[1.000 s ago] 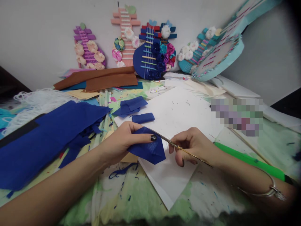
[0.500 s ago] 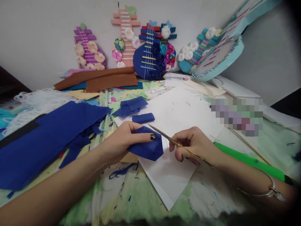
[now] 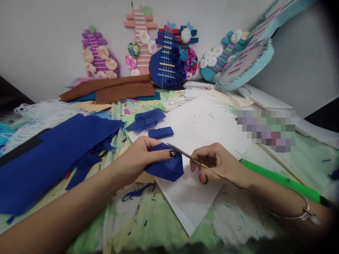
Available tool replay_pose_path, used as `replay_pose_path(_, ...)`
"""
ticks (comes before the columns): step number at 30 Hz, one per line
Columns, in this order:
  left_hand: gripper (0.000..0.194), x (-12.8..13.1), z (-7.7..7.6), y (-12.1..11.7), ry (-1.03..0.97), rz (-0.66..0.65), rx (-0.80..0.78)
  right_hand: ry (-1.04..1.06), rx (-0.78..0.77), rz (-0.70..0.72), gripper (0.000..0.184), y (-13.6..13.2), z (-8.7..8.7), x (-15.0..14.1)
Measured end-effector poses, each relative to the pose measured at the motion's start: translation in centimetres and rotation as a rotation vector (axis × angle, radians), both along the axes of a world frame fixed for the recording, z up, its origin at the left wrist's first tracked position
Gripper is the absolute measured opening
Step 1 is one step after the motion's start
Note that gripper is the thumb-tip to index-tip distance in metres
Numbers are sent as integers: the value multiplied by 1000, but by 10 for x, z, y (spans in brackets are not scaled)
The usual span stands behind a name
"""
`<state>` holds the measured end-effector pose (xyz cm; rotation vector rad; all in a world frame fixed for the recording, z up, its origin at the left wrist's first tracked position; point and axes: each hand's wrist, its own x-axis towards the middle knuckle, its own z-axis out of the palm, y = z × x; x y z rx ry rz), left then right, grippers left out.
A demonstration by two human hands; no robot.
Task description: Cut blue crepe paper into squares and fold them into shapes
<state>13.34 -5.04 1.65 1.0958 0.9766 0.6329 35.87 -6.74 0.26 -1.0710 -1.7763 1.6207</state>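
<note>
One blue piece (image 3: 166, 170) was above the near part of the white paper (image 3: 202, 123), pinched between the thumb and fingers of the left hand (image 3: 139, 157). The right hand (image 3: 221, 164) gripped the scissors (image 3: 186, 154), their tip at the piece's upper edge, near the left thumb. The blades showed edge-on, so whether they stood apart could not be told.

That nearness looked like the main risk: a slip or a hasty squeeze could have nicked the thumb. The piece seemed thin and soft, so its loose end, held from one side only, could have folded under the blades and given a ragged or skewed cut. A slack pinch could have let it turn.

Beyond the piece, a blue roll (image 3: 161, 132) and a blue stack (image 3: 149, 119) were close together; a careless sweep might have knocked them. The big blue sheet (image 3: 53, 151) was farther left, and decorated lutes (image 3: 161, 67) stood behind.
</note>
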Motion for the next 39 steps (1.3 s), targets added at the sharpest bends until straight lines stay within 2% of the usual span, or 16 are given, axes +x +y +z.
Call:
replay_pose_path(10, 14, 1, 1, -1, -23, 21, 24, -69, -49, -56, 25, -1, 7, -4)
replay_pose_path(33, 13, 2, 1, -1, -19, 43, 44, -67, -8, -75, 29, 0, 0, -2)
replay_pose_path(39, 15, 1, 1, 0, -9, 46, 43, -60, -17, -85, 22, 1, 2, -2)
